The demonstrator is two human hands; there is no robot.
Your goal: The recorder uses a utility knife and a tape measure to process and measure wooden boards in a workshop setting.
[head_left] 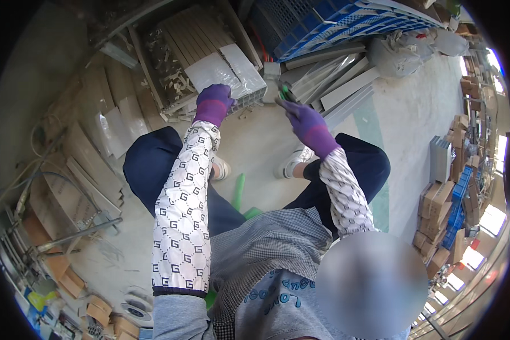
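Plastic profile piece (241,79), pale grey and ribbed, gripped at its near end by left-hand fingers (224,93) curled shut over it, out in front of the knees above the floor (255,141). Green-handled cutter (286,95) clasped in the closed right hand (306,122), tip aimed at the piece's end face. Judged as mid-trimming; next move likely calls for steadying the piece and bringing the blade square to its edge. Left hand (214,105) in a purple glove, forearm stretched forward in a patterned sleeve; right wrist bent inward, elbow tucked. Beyond, stacked pale strips (192,39) and a blue crate (334,22).
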